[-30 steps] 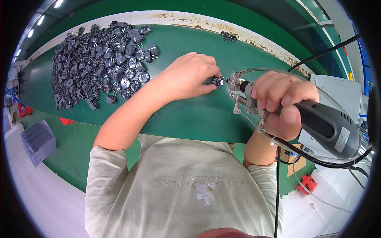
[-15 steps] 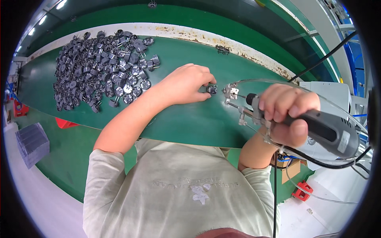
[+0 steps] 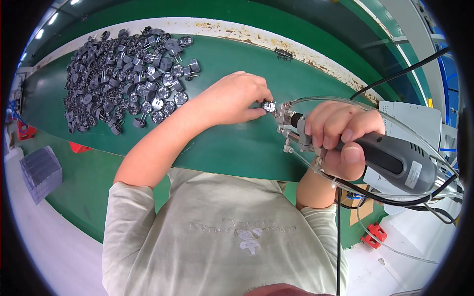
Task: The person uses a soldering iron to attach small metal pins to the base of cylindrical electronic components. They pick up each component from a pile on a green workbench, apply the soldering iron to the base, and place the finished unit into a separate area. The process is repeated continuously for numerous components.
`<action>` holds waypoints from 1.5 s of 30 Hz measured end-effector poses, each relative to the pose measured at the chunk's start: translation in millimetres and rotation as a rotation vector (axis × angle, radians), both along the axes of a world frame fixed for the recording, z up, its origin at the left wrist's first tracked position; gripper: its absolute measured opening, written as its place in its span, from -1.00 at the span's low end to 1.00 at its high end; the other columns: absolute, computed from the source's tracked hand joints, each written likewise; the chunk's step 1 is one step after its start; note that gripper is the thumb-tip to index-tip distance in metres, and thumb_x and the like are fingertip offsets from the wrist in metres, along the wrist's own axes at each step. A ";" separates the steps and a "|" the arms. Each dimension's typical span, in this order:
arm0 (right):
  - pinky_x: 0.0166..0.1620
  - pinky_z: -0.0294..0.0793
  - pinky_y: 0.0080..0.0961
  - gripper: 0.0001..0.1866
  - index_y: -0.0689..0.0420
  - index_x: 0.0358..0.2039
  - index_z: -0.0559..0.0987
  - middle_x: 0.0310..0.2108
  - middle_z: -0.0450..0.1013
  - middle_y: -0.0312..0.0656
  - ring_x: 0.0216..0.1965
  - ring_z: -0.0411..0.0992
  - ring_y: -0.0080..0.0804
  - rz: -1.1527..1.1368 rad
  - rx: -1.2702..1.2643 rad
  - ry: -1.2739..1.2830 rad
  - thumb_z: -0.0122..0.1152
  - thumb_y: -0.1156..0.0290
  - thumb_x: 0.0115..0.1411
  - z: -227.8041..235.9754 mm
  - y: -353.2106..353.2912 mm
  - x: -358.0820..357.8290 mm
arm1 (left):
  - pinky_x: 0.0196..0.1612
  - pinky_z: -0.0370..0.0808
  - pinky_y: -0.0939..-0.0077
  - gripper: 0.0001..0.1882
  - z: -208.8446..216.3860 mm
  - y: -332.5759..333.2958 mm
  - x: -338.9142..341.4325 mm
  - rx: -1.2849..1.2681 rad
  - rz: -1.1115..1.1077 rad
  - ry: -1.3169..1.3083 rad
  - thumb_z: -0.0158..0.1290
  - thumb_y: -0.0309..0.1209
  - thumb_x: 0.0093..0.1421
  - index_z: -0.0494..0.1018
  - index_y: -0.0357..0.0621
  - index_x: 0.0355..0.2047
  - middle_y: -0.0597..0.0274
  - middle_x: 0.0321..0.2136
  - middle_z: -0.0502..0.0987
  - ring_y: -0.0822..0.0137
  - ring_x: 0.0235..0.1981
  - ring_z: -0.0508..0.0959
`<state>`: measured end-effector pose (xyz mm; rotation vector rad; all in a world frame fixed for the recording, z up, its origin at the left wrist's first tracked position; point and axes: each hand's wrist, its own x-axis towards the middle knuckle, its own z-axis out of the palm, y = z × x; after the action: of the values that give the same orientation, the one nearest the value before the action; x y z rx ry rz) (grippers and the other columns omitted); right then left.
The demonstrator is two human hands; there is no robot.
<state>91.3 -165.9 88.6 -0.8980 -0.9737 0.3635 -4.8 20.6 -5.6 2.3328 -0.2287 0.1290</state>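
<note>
Pinching 1 small dark part (image 3: 268, 106) in L hand (image 3: 241, 98), at or just beside front of grey hand tool (image 3: 390, 158) gripped in R hand (image 3: 340, 126), over green bench (image 3: 237, 148), w/ large heap of similar pcs. (image 3: 118, 79) to L, unable to tell no. done vs. left.

The green tabletop (image 3: 232, 153) looks smooth, with a faint sheen. On it, the heaped parts (image 3: 123, 84) show dull dark bodies, some glossy faces and shiny metal prongs. Above the tabletop, the handheld tool (image 3: 397, 162) looks like smooth grey plastic, its nose (image 3: 282, 117) bare metal. Beyond the tabletop, the white ledge (image 3: 256, 35) is chipped and rusty; on its near side, the shirt (image 3: 217, 207) is matt cloth.
</note>
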 end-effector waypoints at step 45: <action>-0.45 0.54 -0.28 -0.67 0.08 -0.20 0.35 -0.52 0.40 -0.27 -0.59 0.43 -0.37 0.130 0.036 -0.192 0.31 0.19 0.31 13.0 -18.3 16.9 | -0.04 0.46 0.24 -0.76 5.3 -3.4 2.2 -0.094 0.009 -0.206 0.33 -0.37 0.07 0.62 -0.12 -0.25 0.23 -0.20 0.49 0.13 -0.16 0.53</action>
<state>108.2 -184.2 101.6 -0.8496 -1.2161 0.3734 -2.6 17.2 -0.3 2.2268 -0.3067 0.3774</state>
